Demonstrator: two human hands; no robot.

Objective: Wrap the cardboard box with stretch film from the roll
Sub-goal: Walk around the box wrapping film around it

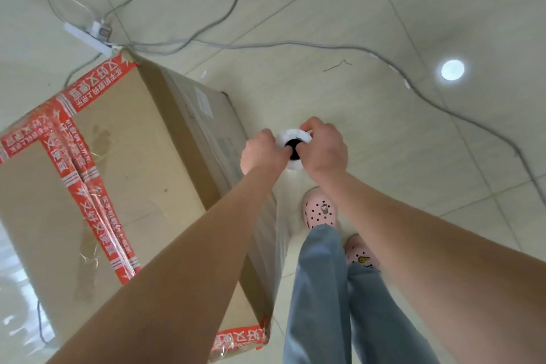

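A large cardboard box (130, 162) sealed with red printed tape stands on the tiled floor at the left. Clear stretch film (270, 233) clings to its right side face and runs up to the roll. The white stretch film roll (291, 136) is seen end-on, its dark core hole facing me, just right of the box's side. My left hand (261, 154) grips the roll's left edge and my right hand (323, 148) grips its right edge. Most of the roll is hidden by both hands.
Grey cables (266, 44) and a white power strip (88, 35) lie on the floor beyond the box. My feet in pink shoes (320, 210) stand close to the box's right side. A bright light reflection (452, 69) shines on the tiles at the right.
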